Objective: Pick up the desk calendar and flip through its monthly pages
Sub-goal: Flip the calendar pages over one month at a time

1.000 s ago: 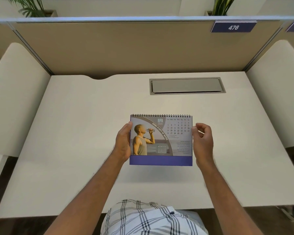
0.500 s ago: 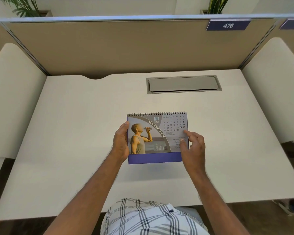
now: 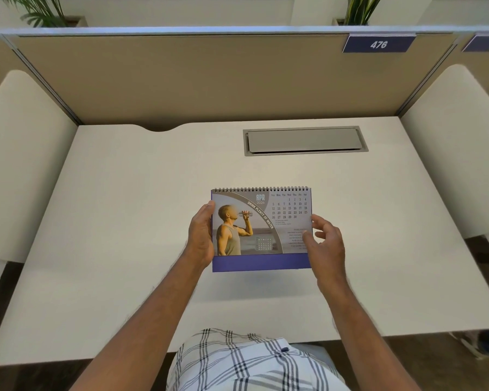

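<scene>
Nearest us is our plaid shirt [image 3: 254,362], with both bare forearms reaching out over the white desk [image 3: 124,221]. Our left hand [image 3: 201,238] is closed on the left edge of the desk calendar [image 3: 261,230], thumb on the front and fingers out of sight behind. Our right hand [image 3: 326,244] sits at the right edge with loosely curled, spread fingers; the thumb [image 3: 307,235] lies on the page's lower right part, but we cannot tell whether that hand is actually gripping.

The calendar is held above the middle of the desk, its face towards us. Its long axis runs left to right, the spiral binding [image 3: 261,189] along the far top edge, the blue base strip nearest. The open page reads APR 2026.

Farther out, a grey cable hatch [image 3: 305,141] is set into the desk. Beyond that stands a tan partition [image 3: 209,77] bearing a blue plate [image 3: 378,44] marked 476.
</scene>
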